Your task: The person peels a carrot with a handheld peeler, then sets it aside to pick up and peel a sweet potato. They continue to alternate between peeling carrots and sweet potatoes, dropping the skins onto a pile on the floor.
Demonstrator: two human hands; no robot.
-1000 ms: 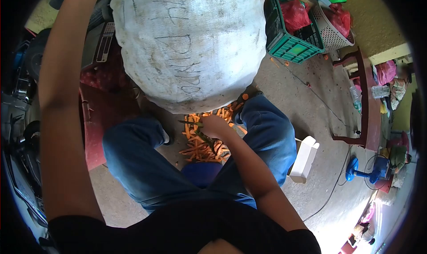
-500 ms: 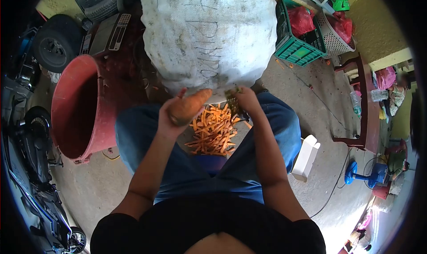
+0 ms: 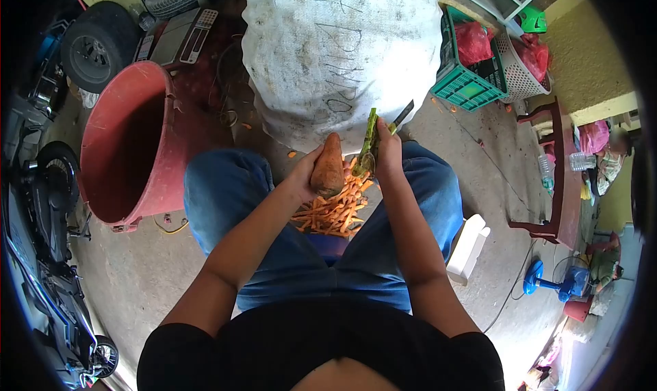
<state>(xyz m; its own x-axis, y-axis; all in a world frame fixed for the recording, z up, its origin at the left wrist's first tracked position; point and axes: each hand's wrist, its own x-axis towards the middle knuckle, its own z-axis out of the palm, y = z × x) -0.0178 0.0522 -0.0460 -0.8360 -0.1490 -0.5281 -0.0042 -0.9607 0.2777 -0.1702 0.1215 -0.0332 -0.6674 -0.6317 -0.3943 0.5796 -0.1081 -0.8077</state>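
Well, the big carrot [image 3: 328, 171] is in front of you, between your knees and above the pile of orange sticks [image 3: 333, 212]. Its thin tip points away from you, toward the big white sack [image 3: 342, 56], and its fat end is on your side. Its long line runs almost straight ahead, with the tip leaning just a bit to the right. You cannot tell from here if the tip is higher than the fat end. Your left hand [image 3: 306, 175] has the carrot from its left side and is curled around it, about as wide open as the fat part needs. Some fingertips peek out on the other side. Your right hand [image 3: 390, 148] is closed around a long green tool [image 3: 370, 141], which stands just right of the carrot and points mostly away from you too. A dark blade [image 3: 404, 116] sticks out past the same hand, slanting up to the right. It is too small to tell just how your right fingers share the two. Your hands are near each other, one on each side of the pile. Your jeans [image 3: 229, 192] are on both sides, and a red tub [image 3: 166, 160] is by your left knee.
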